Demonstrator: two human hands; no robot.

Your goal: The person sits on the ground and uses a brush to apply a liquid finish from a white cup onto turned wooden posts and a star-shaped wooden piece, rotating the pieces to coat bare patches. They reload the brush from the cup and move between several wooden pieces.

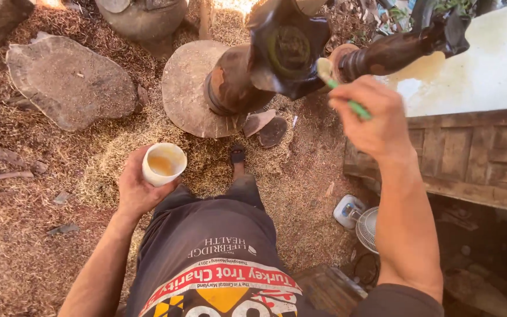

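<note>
Brushing the dark carved wood piece

My left hand grips the white cup of amber liquid; my right hand pinches the green brush. Light, even strokes seem best.

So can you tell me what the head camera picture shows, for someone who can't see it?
Seen from above, a person's right hand holds a green-handled brush against a dark carved wooden piece, while the left hand holds a white cup of amber liquid. Wood shavings cover the ground, with a flat stone to one side and a small fan below a wooden bench.
</note>
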